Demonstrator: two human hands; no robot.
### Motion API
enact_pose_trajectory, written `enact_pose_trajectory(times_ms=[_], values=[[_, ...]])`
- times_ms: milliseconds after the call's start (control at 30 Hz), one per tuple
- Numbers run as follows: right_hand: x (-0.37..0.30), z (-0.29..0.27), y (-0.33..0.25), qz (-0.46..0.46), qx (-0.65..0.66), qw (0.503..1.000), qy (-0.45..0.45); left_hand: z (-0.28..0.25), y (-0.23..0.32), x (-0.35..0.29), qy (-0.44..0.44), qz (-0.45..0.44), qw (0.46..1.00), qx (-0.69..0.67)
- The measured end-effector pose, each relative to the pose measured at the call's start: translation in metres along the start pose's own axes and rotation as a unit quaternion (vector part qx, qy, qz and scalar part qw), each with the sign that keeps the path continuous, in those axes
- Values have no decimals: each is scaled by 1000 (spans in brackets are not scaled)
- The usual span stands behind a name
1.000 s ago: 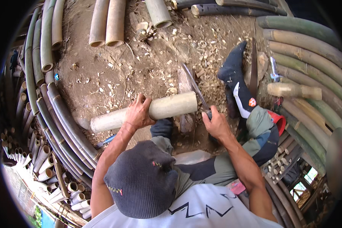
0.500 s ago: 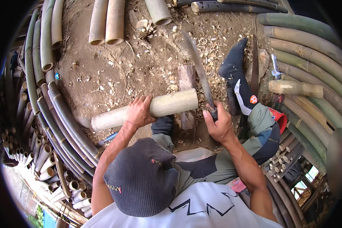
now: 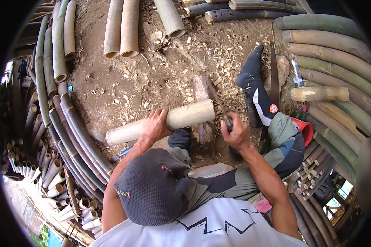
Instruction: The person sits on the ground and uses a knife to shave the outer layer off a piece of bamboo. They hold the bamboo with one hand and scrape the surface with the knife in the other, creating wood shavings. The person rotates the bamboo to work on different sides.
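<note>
Our left hand [image 3: 156, 124] clasps the tube [image 3: 189, 116] — it lies across the block [image 3: 203, 89] — and our right hand [image 3: 238, 133] wraps round the knife handle [image 3: 228, 122], near the tube's right end; 2 tan poles [image 3: 130, 29] lie beyond.

You sit in a bamboo workshop, identified by its earthen floor [image 3: 90, 51], scattered pale chips [image 3: 188, 100] and bamboo poles [image 3: 325, 40] lying to your left and right.
</note>
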State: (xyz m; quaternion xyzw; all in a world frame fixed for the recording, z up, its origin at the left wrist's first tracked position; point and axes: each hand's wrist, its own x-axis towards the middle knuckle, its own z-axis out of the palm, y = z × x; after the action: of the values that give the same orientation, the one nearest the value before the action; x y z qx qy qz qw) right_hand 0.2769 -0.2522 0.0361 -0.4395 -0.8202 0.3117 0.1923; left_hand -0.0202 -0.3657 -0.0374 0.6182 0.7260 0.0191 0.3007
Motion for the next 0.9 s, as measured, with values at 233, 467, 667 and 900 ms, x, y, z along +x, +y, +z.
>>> enact_pose_trajectory(times_ms=[233, 467, 667, 900], values=[[-9, 16, 28, 182, -28, 973, -138, 2, -9, -11, -17, -5, 1000, -16], [-12, 43, 93, 130, -186, 974, -5, -121, -4, 11, 172, -147, 934, -278], [-44, 104, 31, 289, -101, 926, -221, -177, -66, -30, 374, -95, 575, -722], [-34, 81, 26, 270, -114, 907, -302, -10, -56, -60, 347, -358, 376, -781]])
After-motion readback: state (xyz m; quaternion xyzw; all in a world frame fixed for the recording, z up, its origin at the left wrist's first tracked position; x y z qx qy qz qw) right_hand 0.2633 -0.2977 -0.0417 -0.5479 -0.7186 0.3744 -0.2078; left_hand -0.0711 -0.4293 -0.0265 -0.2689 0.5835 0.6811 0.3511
